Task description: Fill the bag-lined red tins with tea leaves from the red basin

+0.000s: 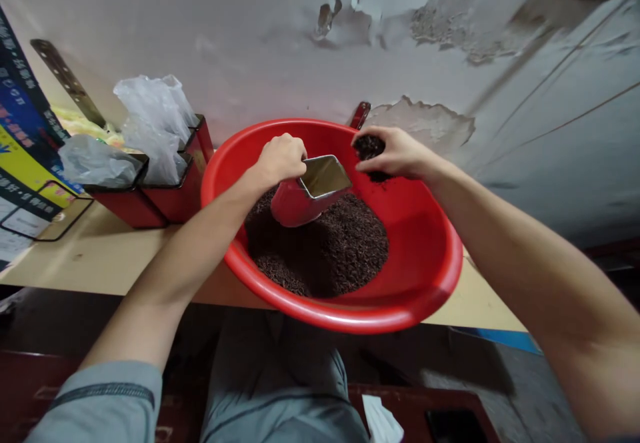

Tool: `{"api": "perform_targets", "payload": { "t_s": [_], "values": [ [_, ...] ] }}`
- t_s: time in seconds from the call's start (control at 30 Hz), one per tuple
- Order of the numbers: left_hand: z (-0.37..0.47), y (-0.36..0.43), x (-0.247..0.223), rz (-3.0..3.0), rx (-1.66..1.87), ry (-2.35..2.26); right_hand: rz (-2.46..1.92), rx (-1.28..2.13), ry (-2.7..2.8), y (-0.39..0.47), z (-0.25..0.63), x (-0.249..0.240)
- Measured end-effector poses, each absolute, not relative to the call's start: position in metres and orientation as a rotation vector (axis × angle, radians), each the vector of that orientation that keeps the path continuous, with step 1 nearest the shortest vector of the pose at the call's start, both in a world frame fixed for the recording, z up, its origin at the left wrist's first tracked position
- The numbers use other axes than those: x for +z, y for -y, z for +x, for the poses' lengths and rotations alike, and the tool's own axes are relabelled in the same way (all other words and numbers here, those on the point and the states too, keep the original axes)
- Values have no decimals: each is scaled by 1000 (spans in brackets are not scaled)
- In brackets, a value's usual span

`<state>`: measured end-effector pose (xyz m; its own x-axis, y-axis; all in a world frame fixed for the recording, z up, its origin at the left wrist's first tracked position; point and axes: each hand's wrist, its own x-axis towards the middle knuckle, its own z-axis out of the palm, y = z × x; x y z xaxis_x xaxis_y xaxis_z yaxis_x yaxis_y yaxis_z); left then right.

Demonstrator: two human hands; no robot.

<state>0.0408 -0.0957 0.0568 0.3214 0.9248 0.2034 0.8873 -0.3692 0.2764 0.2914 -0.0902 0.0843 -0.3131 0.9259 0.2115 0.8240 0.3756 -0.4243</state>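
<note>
Red plastic basin [425,229] on the desk [100,256], its near edge jutting past the desk edge, holding a heap of dark brown loose leaf [325,249] that looks like tea, piled toward the left and near side. Left hand [281,159] clenched round the top of a small red pouch [300,203] with a silvery lining, mouth held open and tilted toward the right, bottom resting on the heap. Right hand [395,153] cupped and closed on a pinch of the same dark leaf, held above the far right of the basin, just beside the pouch mouth but apart from it.

Judging by the bright lining showing inside the mouth, pouch seemingly little filled so far; cannot tell how much sits lower down. Most of the leaf left in the basin, so filling looks early rather than nearly done. No filled or sealed pouches in view.

Far left on the desk, dark red boxes [170,196] side by side, stuffed with crumpled clear plastic bags [155,116]. Further left, a blue and yellow printed board [25,143] with rows of small characters, too blurred and slanted to read. No brand or label readable on pouch or basin. Behind, a grey wall [250,43] with peeling patches. Near the bottom, grey trousers [280,376] below the desk edge.
</note>
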Motion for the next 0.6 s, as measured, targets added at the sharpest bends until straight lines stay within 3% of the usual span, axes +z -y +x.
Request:
{"api": "perform_targets", "payload": {
  "t_s": [0.1, 0.23, 0.4, 0.6],
  "values": [
    [43, 118, 67, 2373, 524, -1835, -1261, 187, 2216, 103, 253, 103],
    [30, 139, 64, 2236, 553, -1943, -1033, 117, 2063, 117, 202, 79],
    [8, 157, 54, 2149, 524, -2042, -920, 287, 2043, 131, 174, 37],
    [7, 165, 62, 2235, 406, -2118, -842, 652, 2343, 124, 179, 40]
  ]
}}
